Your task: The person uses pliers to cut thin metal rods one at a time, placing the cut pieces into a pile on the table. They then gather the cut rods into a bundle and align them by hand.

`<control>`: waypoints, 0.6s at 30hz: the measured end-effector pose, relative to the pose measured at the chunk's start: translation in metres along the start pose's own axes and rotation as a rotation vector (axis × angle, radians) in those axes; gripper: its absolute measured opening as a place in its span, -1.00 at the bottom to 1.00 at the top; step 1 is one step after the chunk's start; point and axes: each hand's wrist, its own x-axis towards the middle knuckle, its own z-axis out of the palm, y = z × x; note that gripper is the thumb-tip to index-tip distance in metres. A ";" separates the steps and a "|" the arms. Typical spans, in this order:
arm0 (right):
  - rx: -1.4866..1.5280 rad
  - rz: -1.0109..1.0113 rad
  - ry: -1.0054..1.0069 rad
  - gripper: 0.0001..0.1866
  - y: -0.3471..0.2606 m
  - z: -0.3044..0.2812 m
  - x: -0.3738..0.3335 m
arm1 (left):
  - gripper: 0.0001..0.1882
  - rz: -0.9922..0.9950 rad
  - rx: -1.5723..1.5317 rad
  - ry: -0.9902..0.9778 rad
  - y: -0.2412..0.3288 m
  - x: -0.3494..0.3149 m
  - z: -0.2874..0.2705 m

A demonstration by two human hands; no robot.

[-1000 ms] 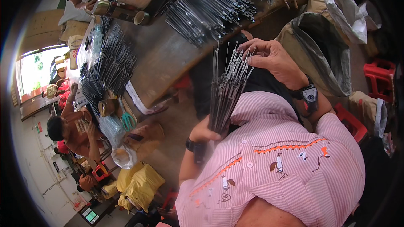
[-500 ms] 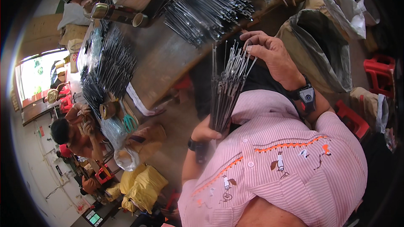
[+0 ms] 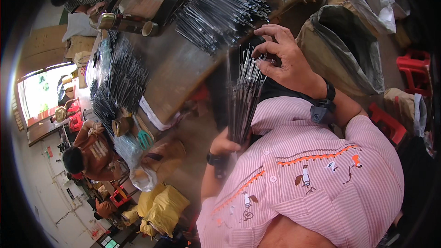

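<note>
My left hand [image 3: 224, 143] is closed round the lower part of a bundle of thin dark metal rods [image 3: 242, 105], held upright in front of my shirt. The rods fan out slightly toward their pale, bright tips. Beside those tips is my right hand [image 3: 289, 59], its thumb and a finger pinched at the end of one thin rod, the other fingers raised and curved. Behind it on the table lies a large spread pile of similar dark rods [image 3: 220, 16].
The wooden table [image 3: 179, 71] also bears another dark rod pile [image 3: 126, 64], a metal flask [image 3: 115, 21], a box [image 3: 142, 1] and teal scissors [image 3: 145, 138]. An open sack [image 3: 317, 50] stands at right, near red stools [image 3: 413, 71]. Co-workers [image 3: 94, 151] sit at left.
My right hand has shifted a little left and up along the rod tips, its wrist turning and its fingers lifting. My left hand keeps its grip on the bundle.
</note>
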 end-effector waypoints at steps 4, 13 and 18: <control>-0.160 -0.060 -0.030 -0.84 0.001 -0.002 0.000 | -0.42 -0.008 0.003 0.031 0.000 0.000 0.003; -0.128 0.017 -0.141 -0.83 0.005 -0.006 0.005 | -0.27 0.029 0.125 0.118 0.001 -0.001 0.009; -0.132 0.032 -0.219 -0.84 0.012 -0.010 0.005 | -0.15 0.008 0.174 0.050 0.008 0.002 0.015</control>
